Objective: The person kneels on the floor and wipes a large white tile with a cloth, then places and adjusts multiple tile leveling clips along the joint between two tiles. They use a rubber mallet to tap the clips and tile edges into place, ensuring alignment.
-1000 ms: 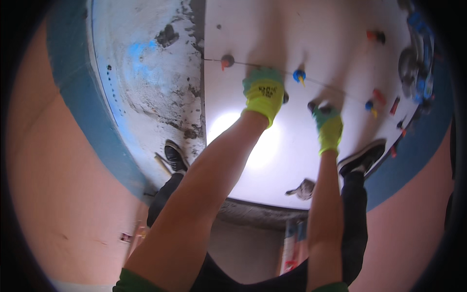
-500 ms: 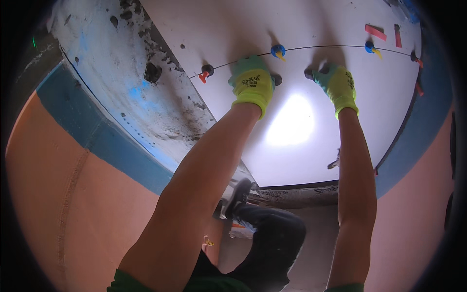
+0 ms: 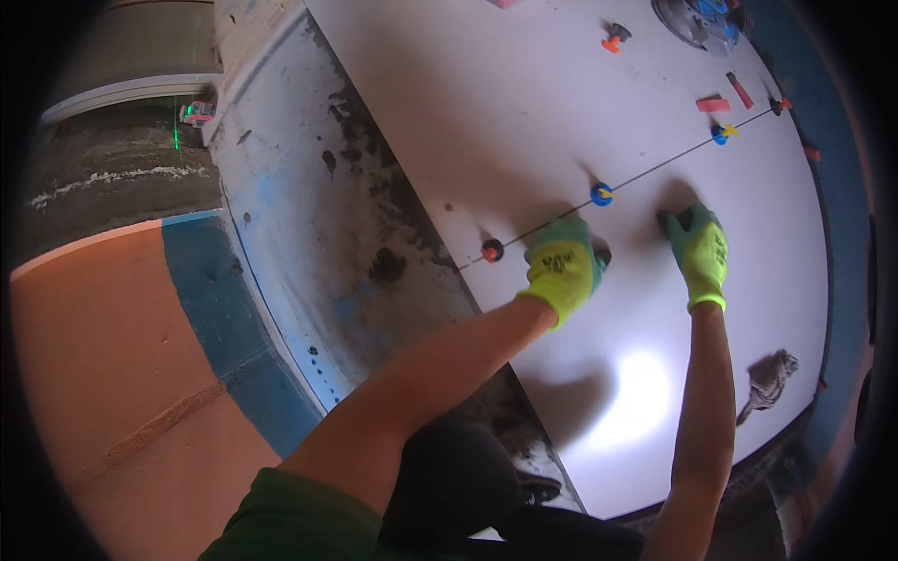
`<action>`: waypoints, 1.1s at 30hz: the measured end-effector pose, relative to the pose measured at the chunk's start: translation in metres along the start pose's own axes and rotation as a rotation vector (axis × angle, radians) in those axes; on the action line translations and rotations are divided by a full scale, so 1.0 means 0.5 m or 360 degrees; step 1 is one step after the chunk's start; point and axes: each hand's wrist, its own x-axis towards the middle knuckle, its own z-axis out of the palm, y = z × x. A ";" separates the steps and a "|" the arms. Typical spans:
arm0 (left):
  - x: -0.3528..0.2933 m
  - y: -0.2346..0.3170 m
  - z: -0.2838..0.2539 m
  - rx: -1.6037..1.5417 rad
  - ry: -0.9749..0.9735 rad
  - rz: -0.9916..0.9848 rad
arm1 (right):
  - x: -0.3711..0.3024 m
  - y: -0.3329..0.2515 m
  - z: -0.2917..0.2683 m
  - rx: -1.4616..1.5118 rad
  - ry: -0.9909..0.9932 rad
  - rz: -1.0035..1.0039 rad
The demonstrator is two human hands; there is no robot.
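Observation:
Both my hands wear yellow-green gloves and rest on a large pale tile [image 3: 776, 290] along a thin dark joint. My left hand [image 3: 563, 266] lies flat just below the joint, thumb apart from the fingers; its fingertips are partly hidden. To its left is a red-and-black tile leveling clip [image 3: 492, 251], and ahead to the right a blue clip with a yellow handle [image 3: 601, 194]. My right hand [image 3: 702, 252] presses on the same tile, thumb spread from the fingers, holding nothing visible. A second blue-and-yellow clip [image 3: 720, 135] stands beyond it in the joint.
Another tile [image 3: 524, 103] lies beyond the joint, with pink strips [image 3: 713, 105] and a loose orange-and-black clip [image 3: 614, 39]. A crumpled rag [image 3: 771, 381] lies right of my forearm. Rough stained floor [image 3: 346, 187] borders the left. A device with green light [image 3: 198, 112] stands far left.
My view has turned and shifted, so the joint now runs diagonally and more of the far tile shows. Both hands stay on the tile near the joint.

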 end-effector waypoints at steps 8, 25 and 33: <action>-0.237 -0.173 0.062 0.0068 0.0273 0.1464 | -0.245 0.131 -0.021 -0.0019 0.0162 -0.0332; -0.209 -0.219 0.110 -0.0133 0.0422 0.1576 | -0.629 0.221 -0.028 0.0117 -0.0302 0.0686; -0.220 -0.257 -0.027 -0.0334 0.0231 0.1515 | -0.522 0.165 -0.072 0.0146 -0.0265 0.0499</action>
